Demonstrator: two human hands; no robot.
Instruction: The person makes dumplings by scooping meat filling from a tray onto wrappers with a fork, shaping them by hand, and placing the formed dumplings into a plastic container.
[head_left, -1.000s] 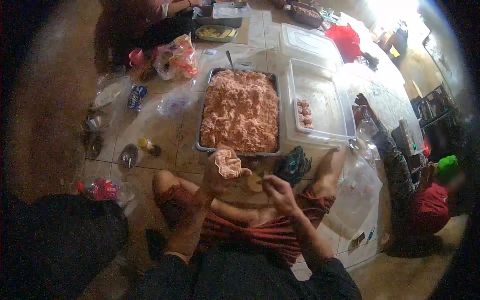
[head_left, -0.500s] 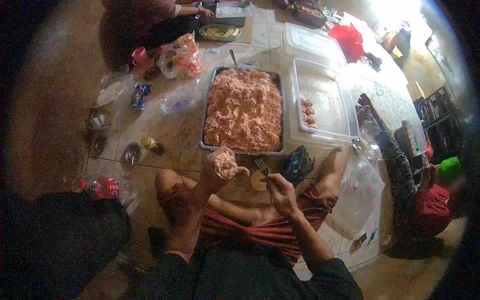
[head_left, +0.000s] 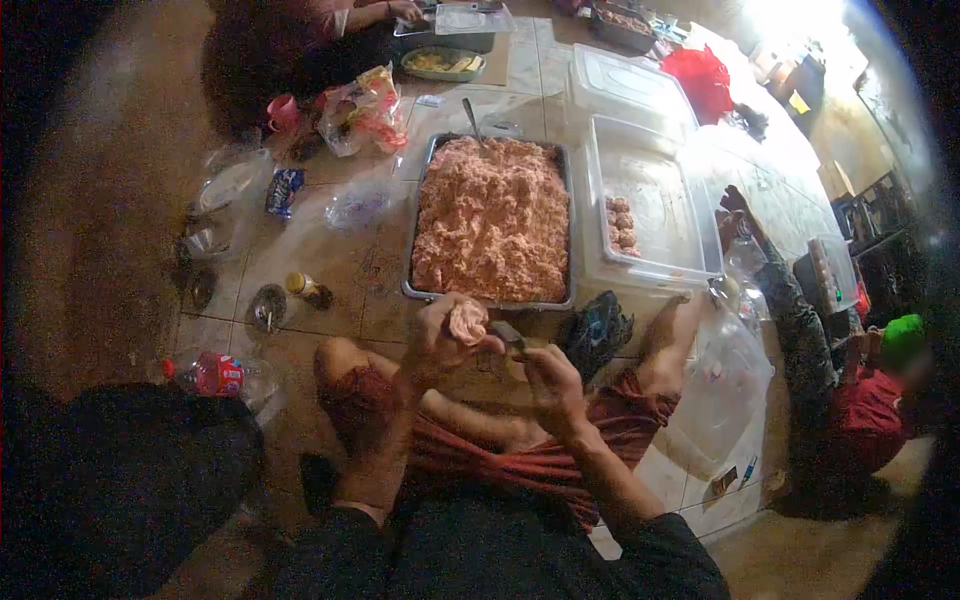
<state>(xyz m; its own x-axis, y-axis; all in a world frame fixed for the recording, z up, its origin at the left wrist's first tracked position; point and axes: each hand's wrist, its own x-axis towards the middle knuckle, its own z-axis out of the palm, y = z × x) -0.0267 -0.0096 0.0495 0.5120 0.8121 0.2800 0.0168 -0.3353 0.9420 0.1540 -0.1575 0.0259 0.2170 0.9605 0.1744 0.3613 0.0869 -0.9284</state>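
A lump of pink minced mixture (head_left: pixel 468 322) rests in my left hand (head_left: pixel 436 340), whose fingers curl round it just below the tray. My right hand (head_left: pixel 553 385) grips a fork (head_left: pixel 508 336), its head close to the lump. Beyond both hands, a large dark-rimmed tray (head_left: pixel 407 250) holds a heap of the same pink mixture (head_left: pixel 492 220), with a utensil handle (head_left: pixel 471 117) sticking out at the far edge. Several shaped balls (head_left: pixel 621 226) lie in the clear plastic container (head_left: pixel 668 272) to the right.
A dark plastic bag (head_left: pixel 600 328) lies near my right knee. At left are a bottle (head_left: pixel 222 374), a small yellow-capped jar (head_left: pixel 300 284) and a blue packet (head_left: pixel 284 192). A person in red (head_left: pixel 868 420) is at right; another person's arm (head_left: pixel 372 14) shows at the top.
The fork has moved left and up to the lump. The lump in my left hand looks smoother and has shifted slightly right. The view has also shifted a little.
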